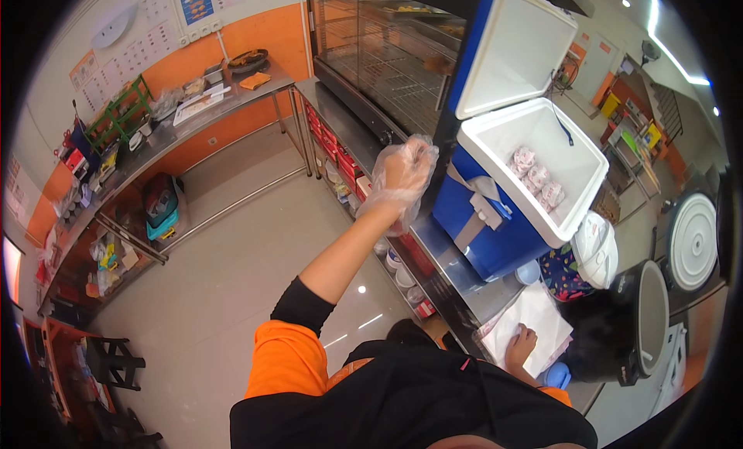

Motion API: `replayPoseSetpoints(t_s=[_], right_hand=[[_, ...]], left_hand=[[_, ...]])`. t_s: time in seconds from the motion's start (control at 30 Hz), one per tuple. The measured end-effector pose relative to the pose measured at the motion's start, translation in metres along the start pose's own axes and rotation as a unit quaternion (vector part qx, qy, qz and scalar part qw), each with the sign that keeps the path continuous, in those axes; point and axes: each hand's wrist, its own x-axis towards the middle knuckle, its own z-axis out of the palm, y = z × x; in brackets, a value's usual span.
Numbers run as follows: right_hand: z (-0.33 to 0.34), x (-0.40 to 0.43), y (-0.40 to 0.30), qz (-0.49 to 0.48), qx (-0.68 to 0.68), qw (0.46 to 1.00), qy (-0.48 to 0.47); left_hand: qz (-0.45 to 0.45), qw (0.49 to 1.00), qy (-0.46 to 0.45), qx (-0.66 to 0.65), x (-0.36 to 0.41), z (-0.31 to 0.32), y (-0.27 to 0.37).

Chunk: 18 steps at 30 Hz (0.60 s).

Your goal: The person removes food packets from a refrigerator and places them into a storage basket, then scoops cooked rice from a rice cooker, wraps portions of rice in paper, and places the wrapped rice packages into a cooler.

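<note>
My left hand (406,164), in a loose clear plastic glove, is raised before the glass warming cabinet (389,60). Its fingers are curled in, and nothing shows in them. To its right stands a blue cooler box (482,240) with a white interior and its lid (516,54) tipped up. Several wrapped bundles (537,179) in printed paper lie inside, against the far left wall. My right hand (521,347), bare, rests on a stack of white wrapping paper (531,315) on the steel counter; whether it pinches a sheet I cannot tell.
A large black rice cooker (615,321) and a patterned container with a white lid (595,248) stand right of the paper. A light-blue cup (528,272) sits behind it. Red boxes (331,135) fill the shelf under the cabinet. Along the left wall runs a steel worktable (232,100).
</note>
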Motion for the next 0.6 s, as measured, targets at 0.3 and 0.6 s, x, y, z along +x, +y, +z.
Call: replayPoseSetpoints(t_s=[0.3, 0.6], right_hand=[[-0.009, 0.005, 0.000, -0.011, -0.023, 0.996, -0.088], [0.006, 0.047, -0.006, 0.141, -0.179, 0.945, -0.236]], left_hand=[[0.228, 0.966, 0.116, 0.048, 0.143, 0.045, -0.044], [0.263, 0.963, 0.051, -0.034, 0.196, 0.076, -0.082]])
